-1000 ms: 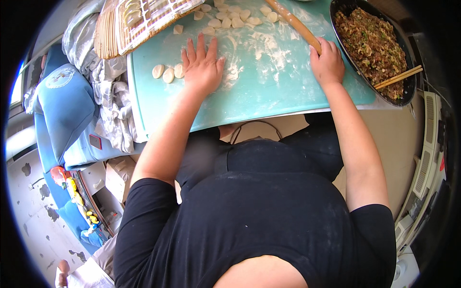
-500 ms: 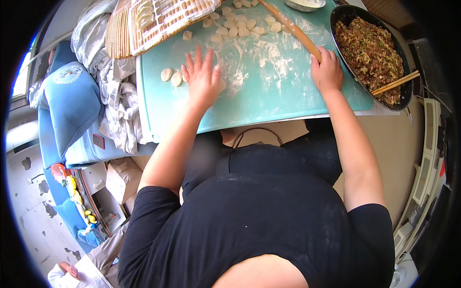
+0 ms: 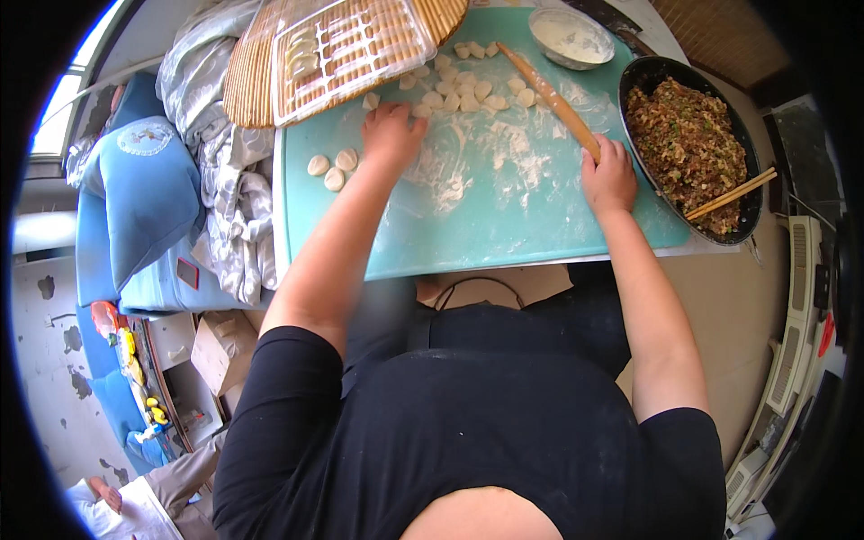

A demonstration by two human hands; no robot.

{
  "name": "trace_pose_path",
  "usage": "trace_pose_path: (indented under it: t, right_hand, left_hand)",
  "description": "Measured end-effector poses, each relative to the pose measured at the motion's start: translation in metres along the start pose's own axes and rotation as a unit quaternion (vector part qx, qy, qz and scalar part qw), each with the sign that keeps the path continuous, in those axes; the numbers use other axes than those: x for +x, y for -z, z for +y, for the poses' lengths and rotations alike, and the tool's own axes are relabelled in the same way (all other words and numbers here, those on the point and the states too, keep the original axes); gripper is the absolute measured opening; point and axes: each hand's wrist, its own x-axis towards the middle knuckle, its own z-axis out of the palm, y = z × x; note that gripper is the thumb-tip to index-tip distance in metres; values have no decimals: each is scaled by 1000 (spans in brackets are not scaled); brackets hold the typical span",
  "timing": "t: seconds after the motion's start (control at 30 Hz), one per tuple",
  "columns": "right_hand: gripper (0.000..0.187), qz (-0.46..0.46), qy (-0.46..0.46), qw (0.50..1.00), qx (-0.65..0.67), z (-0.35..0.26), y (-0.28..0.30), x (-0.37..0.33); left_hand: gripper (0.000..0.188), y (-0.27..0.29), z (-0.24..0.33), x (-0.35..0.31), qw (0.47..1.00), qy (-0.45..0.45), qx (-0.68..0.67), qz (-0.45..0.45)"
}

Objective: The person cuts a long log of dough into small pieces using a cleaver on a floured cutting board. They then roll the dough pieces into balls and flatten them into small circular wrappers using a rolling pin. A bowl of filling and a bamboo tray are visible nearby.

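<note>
"One question first: what state are the fingers in?"

"Right hand (image 3: 612, 175): grasping, wrapped round the near end of the rolling pin (image 3: 551, 97), which slants away to the far left. Left hand (image 3: 389, 137): fingers bent downward, tips out of sight; whether they grip anything, I cannot tell."

"What lies about the left hand?"

"Dough pieces (image 3: 482, 90). One shows just beyond the fingers, touching or not being unclear. Three sit together to the near left. A larger group is spread to the far right of that hand, on the floured turquoise mat (image 3: 486, 229)."

"Handling assessment?"

"Pin: appears wooden, stiff and light enough for one hand. Flour may make it slip; best held at its ends. Dough: judged light, soft and easily dented; take by the edges, with little pressure."

"And farther out?"

"Far left, a woven tray (image 3: 250, 85) bearing a white plastic rack (image 3: 276, 81). Far side, right of the pin's far end, a bowl (image 3: 576, 63) of white powder. Right, a black pan (image 3: 646, 70) of chopped mixture (image 3: 688, 144), chopsticks (image 3: 731, 194) across its near right part. Pale worktop (image 3: 643, 16) shows past the mat."
</note>
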Motion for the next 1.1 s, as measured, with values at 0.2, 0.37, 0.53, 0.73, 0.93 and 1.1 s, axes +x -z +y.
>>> trace_pose_path:
  t: [0.2,0.37,0.53,0.73,0.93,1.1]
  right_hand:
    - [30,-1,1,1000,-2,3,-3,-2]
    - [29,12,-4,1000,-3,2,0,-3]
    - [29,9,-5,1000,-6,3,0,-3]
    - [29,6,3,1000,-4,1,0,-2]
    - [29,-1,-8,1000,-15,2,1,-1]
    - [30,-7,-5,1000,-10,1,2,-1]
  left_hand:
    - [25,13,17,-22,964,87,-230,-106]
    - [36,34,-1,-83,960,-16,-269,-81]
    - [35,31,33,-90,993,10,-111,-25]
    - [29,39,36,-88,980,-106,-95,-138]
    - [25,42,35,-97,977,-77,-143,-137]
    - [26,48,39,-102,985,-79,-74,-131]
